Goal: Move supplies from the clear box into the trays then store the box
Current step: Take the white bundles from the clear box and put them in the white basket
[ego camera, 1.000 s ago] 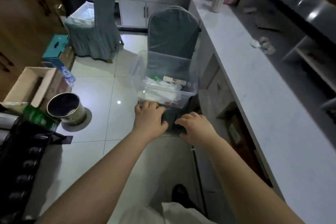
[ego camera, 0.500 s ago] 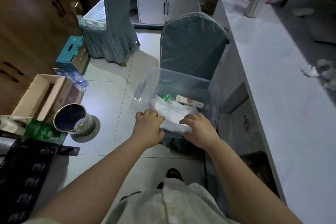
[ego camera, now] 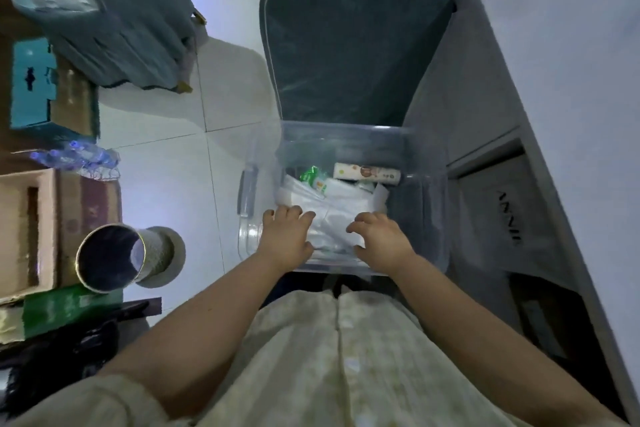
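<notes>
The clear box stands on the seat of a grey-green chair, right in front of me. Inside it lie a heap of white packets, a green packet and a cream tube along the far wall. Both my hands reach down into the box. My left hand curls its fingers onto the left side of the white packets. Beside it, my right hand curls its fingers over their right side. What lies under the heap is hidden.
A white counter with drawers runs along the right. On the tiled floor to the left stand a round metal bin, cardboard boxes, a teal box, plastic bottles and a second covered chair.
I have leaned in over the box. My hands went from the chair seat below the box, over its near rim, down onto the white packets inside.
</notes>
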The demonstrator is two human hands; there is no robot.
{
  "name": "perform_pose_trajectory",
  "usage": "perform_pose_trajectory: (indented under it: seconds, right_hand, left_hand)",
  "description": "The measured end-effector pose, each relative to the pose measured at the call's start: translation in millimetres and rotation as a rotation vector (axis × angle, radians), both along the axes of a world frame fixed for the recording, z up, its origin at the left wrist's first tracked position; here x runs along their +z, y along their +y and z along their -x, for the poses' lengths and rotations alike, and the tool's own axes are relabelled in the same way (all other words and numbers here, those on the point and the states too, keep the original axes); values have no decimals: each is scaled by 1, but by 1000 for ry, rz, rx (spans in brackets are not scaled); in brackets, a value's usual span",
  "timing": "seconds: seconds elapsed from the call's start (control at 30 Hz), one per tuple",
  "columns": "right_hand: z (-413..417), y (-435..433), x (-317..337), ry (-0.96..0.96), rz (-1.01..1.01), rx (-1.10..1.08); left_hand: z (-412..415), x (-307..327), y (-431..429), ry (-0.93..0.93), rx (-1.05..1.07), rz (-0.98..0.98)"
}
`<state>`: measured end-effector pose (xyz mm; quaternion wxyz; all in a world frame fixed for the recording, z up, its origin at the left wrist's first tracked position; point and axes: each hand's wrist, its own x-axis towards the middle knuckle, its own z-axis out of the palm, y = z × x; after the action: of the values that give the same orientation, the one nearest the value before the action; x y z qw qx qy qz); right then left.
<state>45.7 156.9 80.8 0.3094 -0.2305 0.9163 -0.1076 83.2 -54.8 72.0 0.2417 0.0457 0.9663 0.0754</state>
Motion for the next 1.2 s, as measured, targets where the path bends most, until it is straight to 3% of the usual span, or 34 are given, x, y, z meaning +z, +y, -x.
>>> perform_pose_trajectory:
  seconds: [0.2, 0.47, 0.63, 0.77, 0.97, 1.2]
  right_hand:
    - [19, -21, -53, -120, -71, -144]
    - [61, -9, -137, -129, -39, -193]
    - [75, 5, -172, -147, -23, -224]
    - [73, 11, -178, -141, 47, -281]
    - [66, 20, -173, -47, 169, -307]
    - [68, 28, -169, -17, 210, -298]
  left_hand:
    - [47, -60, -14, -189, -220, 3]
    - [104, -151, 3, -278, -114, 25]
    - [117, -194, 24, -391, -158, 20]
    - [113, -205, 30, -363, -146, 50]
    - [105, -202, 21, -179, -201, 60]
    - [94, -198, 21, -218, -167, 4]
